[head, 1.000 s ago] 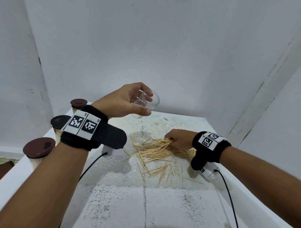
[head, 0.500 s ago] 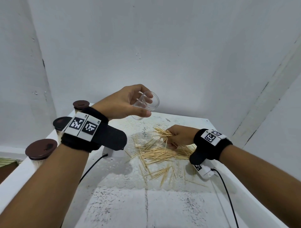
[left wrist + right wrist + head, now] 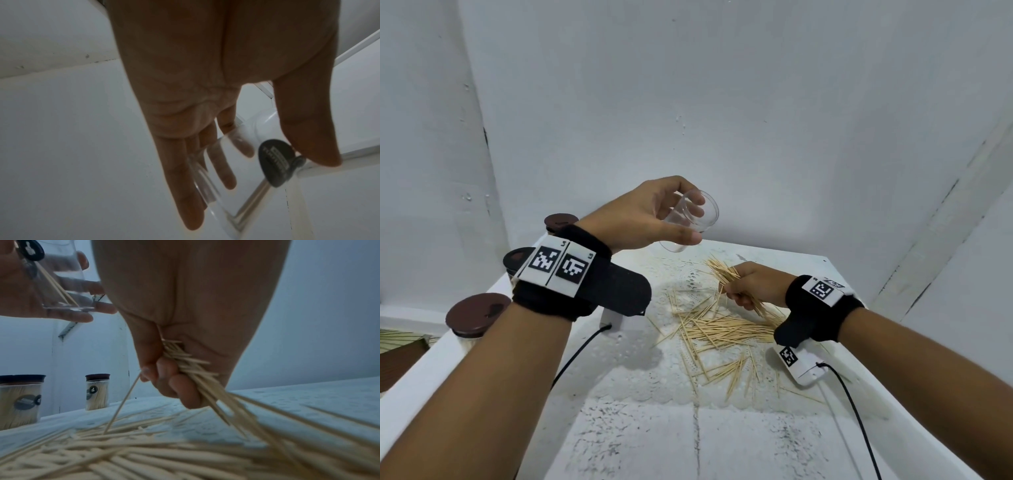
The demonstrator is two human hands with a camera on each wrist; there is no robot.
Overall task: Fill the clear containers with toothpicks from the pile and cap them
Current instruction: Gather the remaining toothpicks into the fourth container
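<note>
Head view: left hand [image 3: 647, 216] grips the clear container [image 3: 690, 219] aloft, mouth tilted toward two o'clock. Right hand [image 3: 753, 286] is clenched on a bundle of toothpicks [image 3: 722, 272] just above the pile [image 3: 722, 330], at five o'clock from the container and near it. Bundle axis runs ten to four o'clock. Judgement: the bundle must swing in line with the mouth before insertion.

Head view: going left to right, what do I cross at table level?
Nearest capped container → middle capped container → far capped container → left hand gripping the clear container → right hand gripping a toothpick bundle, above the loose pile.
</note>
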